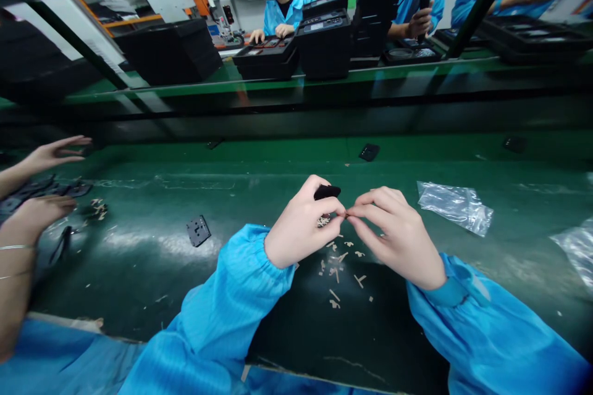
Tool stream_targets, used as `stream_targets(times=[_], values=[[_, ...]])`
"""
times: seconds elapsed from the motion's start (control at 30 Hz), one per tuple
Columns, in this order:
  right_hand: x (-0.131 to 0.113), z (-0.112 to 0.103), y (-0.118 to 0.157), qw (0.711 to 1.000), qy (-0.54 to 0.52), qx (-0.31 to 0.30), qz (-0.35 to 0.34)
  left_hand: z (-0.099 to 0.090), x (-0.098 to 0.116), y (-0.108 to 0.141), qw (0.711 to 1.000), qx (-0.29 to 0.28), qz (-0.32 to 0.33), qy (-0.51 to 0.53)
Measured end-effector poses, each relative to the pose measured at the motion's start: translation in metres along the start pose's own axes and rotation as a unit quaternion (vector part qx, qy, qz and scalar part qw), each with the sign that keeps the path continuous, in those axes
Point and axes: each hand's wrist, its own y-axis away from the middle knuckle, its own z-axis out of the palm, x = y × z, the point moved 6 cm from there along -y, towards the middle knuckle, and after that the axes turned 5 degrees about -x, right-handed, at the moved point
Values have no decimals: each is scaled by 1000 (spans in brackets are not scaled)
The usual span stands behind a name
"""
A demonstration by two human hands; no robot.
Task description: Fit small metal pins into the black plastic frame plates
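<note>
My left hand (299, 225) is closed around a flat black part (328, 192), whose end sticks out above the fingers. Its thumb and forefinger also pinch close together, almost touching the fingertips of my right hand (401, 234). Between the two sets of fingertips is a tiny brownish piece (346, 215), too small to name, and my right hand pinches it. Several small tan scraps (360, 281) lie scattered on the green work surface (259, 179) below my hands. More pale bits (323, 221) show beneath my left fingers. The black part is mostly hidden by my hand.
A black plate with holes (199, 231) lies to the left, another black plate (369, 152) farther back. Clear plastic bags (456, 205) rest at right. A co-worker's hands (46, 207) work at far left by black parts. Black trays (324, 43) stand on the raised shelf, with people behind.
</note>
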Motion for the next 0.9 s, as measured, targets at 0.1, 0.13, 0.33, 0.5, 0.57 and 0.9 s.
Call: stream_targets(times=[0.1,0.13,0.33,0.5,0.57,0.9], values=[[1,-2,-1,1000,-13,-7,2,-1,-3,0,1000,2,-2,0],[2,-4,-1,1000,-15,-6,4,-1,-4,-1,1000,2,-3,1],[4,-18,-4,1000,-16,21,3,-7,-18,-4,997,-13,-49,65],[-3,-15,-4,999,-14,14,-31,0,-22,-5,965,-87,-83,234],[-4,-15,-2,998,-25,27,-47,7,-22,-3,934,-122,-108,318],[-10,-22,2,991,-35,82,-99,25,-17,3,821,-166,-152,524]])
